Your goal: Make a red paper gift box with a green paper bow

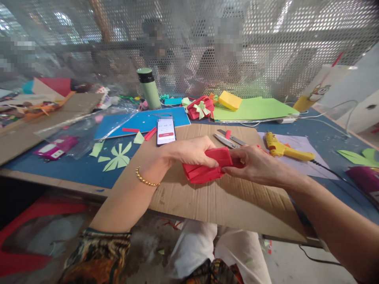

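Observation:
Both hands are closed on a folded red paper piece (204,171) with a pleated side, held just above a cardboard sheet (237,205). My left hand (194,152) grips it from the left, thumb along its upper face. At its right end, the fingers of my right hand (256,163) pinch the red paper. Just behind my hands lie scissors (223,141) and a metal ruler-like strip (231,137), with a small red paper scrap (227,134) on them. A yellow glue gun (287,150) rests right of my right hand.
A phone (166,132) lies behind my left wrist. Light green paper cutouts (118,157) are to the left. At the back stand a green flask (149,88), a red paper box with a green bow (201,108) and a drink cup (312,88). The glue gun's cord (334,177) runs rightward.

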`<state>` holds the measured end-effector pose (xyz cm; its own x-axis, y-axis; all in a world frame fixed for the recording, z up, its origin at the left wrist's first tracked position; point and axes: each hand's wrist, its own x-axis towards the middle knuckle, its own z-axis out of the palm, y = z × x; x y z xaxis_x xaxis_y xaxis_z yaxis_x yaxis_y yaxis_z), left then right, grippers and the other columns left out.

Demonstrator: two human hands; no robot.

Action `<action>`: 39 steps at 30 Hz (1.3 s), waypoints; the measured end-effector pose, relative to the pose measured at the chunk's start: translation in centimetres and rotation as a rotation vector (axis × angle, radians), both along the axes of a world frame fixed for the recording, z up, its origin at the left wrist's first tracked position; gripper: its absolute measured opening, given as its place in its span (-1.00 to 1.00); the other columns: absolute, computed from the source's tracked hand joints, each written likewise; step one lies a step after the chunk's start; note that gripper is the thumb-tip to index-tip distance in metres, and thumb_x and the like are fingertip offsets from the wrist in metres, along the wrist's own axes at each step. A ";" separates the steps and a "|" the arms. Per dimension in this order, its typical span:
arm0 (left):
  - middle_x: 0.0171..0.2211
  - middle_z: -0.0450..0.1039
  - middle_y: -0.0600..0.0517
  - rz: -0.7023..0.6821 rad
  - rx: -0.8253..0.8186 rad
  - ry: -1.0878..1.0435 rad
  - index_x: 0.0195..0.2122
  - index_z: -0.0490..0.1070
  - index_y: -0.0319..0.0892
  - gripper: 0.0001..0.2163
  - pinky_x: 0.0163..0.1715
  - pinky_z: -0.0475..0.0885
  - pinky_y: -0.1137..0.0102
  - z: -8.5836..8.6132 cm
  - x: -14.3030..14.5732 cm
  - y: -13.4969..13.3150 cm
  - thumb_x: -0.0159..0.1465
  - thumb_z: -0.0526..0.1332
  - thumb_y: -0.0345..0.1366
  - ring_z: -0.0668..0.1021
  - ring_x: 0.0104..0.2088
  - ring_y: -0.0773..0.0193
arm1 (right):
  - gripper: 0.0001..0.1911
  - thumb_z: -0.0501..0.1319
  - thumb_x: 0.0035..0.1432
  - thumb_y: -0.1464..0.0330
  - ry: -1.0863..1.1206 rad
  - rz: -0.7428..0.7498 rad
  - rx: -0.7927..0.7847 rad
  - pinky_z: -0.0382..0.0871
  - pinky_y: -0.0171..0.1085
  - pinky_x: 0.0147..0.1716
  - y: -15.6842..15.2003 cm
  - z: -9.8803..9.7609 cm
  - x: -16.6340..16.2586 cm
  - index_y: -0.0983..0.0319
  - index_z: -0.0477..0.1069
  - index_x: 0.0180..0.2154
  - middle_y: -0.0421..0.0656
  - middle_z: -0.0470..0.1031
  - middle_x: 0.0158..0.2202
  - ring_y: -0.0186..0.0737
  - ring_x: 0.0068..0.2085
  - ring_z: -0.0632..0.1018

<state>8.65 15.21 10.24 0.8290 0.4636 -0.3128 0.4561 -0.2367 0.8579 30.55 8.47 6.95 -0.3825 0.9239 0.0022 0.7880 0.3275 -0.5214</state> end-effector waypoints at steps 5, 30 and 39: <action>-0.51 0.53 0.09 -0.006 -0.052 -0.006 -0.44 0.54 -0.20 -0.91 -0.46 0.39 0.50 0.2 0.2 -0.2 0.21 0.35 -0.37 0.52 -0.51 0.37 | -0.73 0.27 0.17 0.21 0.005 0.010 0.017 -0.01 -0.28 -0.55 0.0 -0.1 0.0 0.16 0.35 -0.51 -0.32 0.26 -0.62 -0.37 -0.56 0.23; -0.46 0.55 0.07 -0.028 -0.080 -0.074 -0.42 0.58 -0.21 -0.94 -0.46 0.41 0.48 -0.8 0.1 0.4 0.18 0.39 -0.36 0.54 -0.47 0.35 | -0.74 0.27 0.20 0.23 0.018 0.009 -0.032 0.03 -0.27 -0.54 -0.3 0.2 -0.5 0.16 0.38 -0.50 -0.33 0.26 -0.63 -0.38 -0.58 0.22; -0.52 0.51 0.11 -0.018 0.004 0.025 -0.46 0.52 -0.19 -0.87 -0.53 0.32 0.51 -0.2 0.2 0.1 0.18 0.39 -0.29 0.47 -0.53 0.39 | -0.72 0.30 0.24 0.23 -0.043 -0.017 -0.046 0.05 -0.25 -0.51 -0.5 0.8 -0.9 0.16 0.39 -0.48 -0.35 0.21 -0.65 -0.36 -0.57 0.23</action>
